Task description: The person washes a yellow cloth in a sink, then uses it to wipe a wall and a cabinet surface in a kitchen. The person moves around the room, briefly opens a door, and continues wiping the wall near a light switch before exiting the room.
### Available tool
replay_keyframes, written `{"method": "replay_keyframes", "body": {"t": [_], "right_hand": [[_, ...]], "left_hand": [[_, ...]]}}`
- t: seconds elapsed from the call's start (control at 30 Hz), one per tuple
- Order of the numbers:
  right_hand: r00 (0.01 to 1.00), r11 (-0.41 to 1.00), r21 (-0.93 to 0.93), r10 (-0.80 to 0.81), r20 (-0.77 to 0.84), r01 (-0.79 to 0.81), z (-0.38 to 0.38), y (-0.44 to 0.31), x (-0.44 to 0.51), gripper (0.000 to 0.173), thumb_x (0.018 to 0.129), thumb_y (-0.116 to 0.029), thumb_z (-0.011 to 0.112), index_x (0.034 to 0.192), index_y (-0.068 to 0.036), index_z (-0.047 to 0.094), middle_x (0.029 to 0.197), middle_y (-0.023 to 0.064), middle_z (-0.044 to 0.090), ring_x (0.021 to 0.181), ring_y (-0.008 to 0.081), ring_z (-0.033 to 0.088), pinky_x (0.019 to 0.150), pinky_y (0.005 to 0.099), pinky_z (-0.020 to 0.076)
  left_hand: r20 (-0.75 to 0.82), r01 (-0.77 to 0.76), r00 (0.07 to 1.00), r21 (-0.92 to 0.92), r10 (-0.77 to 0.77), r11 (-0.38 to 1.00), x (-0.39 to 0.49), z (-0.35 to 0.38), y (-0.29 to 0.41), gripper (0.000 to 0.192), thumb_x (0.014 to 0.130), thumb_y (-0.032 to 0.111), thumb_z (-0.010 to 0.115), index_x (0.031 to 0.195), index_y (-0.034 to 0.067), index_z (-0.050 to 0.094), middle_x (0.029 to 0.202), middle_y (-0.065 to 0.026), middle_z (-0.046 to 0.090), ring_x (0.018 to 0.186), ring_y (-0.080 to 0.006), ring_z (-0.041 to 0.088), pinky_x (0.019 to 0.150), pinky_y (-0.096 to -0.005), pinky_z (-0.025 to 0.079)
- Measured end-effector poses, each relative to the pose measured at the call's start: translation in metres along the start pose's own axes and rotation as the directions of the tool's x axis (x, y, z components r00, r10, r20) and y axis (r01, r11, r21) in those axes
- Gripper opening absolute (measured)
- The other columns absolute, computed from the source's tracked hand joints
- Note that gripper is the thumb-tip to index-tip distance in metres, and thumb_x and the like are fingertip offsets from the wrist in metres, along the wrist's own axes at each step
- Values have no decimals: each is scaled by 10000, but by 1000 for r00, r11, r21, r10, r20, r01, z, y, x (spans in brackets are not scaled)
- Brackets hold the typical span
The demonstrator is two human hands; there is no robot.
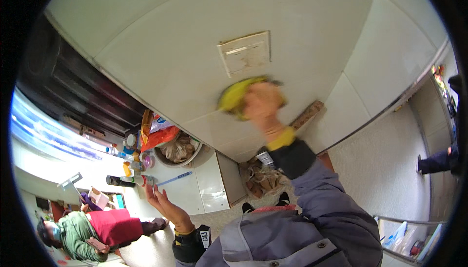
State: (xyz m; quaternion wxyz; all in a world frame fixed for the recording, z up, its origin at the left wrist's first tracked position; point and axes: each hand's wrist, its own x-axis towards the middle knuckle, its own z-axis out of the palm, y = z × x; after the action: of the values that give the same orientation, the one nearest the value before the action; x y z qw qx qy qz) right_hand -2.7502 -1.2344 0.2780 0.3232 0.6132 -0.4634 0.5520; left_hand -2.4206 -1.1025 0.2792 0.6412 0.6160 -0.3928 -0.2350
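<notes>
A blurred yellow-green cloth [236,95] with dark edges is pressed to the white tiled wall [175,58], and my right hand [264,102] is shut on it. Just above the cloth sits a square wall plate [245,54] with brown stains. My left hand [169,208] is held out over the lower left with its fingers apart, near a white bottle with a red cap [144,180]; it holds nothing. Black bands with white labels wrap both wrists.
On the counter [182,195] are a basin [179,153] holding bagged food, several bottles and a blue strip [179,177]. Bags of brown items [261,179] lie low by the wall. A masked person [82,230] holds a phone at left; another person's leg [435,164] shows at right.
</notes>
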Motion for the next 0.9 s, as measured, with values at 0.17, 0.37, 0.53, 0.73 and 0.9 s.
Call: {"method": "replay_keyframes", "body": {"t": [0.17, 0.37, 0.53, 0.73, 0.9], "right_hand": [[720, 757, 30, 633, -284, -653, -39, 62, 12, 193, 629, -21, 652, 805, 3, 576, 912, 158, 578, 847, 349, 549, 750, 431, 443], [906, 876, 230, 414, 91, -423, 33, -51, -5, 212, 552, -68, 669, 734, -54, 562, 813, 104, 537, 758, 335, 546, 639, 386, 454], [888, 872, 199, 460, -15, -448, 2, -36, 27, 153, 634, -66, 644, 771, -32, 587, 734, 88, 544, 681, 267, 553, 638, 345, 462], [522, 597, 416, 802, -291, -686, -22, 2, 50, 190, 731, 11, 579, 920, 28, 572, 850, 88, 609, 788, 188, 562, 746, 323, 462], [782, 766, 402, 601, -167, -503, 34, -93, 24, 232, 659, -42, 584, 890, -43, 562, 840, 104, 540, 763, 285, 537, 691, 380, 446]], "left_hand": [[-139, 163, 979, 68, -153, 984, -3, -52, -26, 442, 974, 274, 394, 1359, 62, 354, 1380, -79, 373, 1253, -229, 387, 1046, -381, 283], [-17, 172, 985, 37, -171, 984, -2, -44, -34, 462, 966, 290, 426, 1366, 72, 350, 1389, -65, 367, 1256, -219, 382, 1045, -379, 279], [66, 114, 991, -7, -113, 993, 6, -31, -23, 470, 974, 285, 419, 1382, 71, 328, 1393, -76, 360, 1280, -229, 363, 1051, -383, 278], [-19, 231, 973, 9, -231, 973, -4, -68, -45, 453, 970, 274, 420, 1370, 74, 347, 1380, -66, 374, 1249, -213, 377, 1031, -365, 286], [77, 200, 978, -41, -196, 979, -14, -59, -55, 432, 966, 262, 441, 1354, 83, 373, 1360, -78, 390, 1219, -200, 390, 1021, -356, 297]]}}
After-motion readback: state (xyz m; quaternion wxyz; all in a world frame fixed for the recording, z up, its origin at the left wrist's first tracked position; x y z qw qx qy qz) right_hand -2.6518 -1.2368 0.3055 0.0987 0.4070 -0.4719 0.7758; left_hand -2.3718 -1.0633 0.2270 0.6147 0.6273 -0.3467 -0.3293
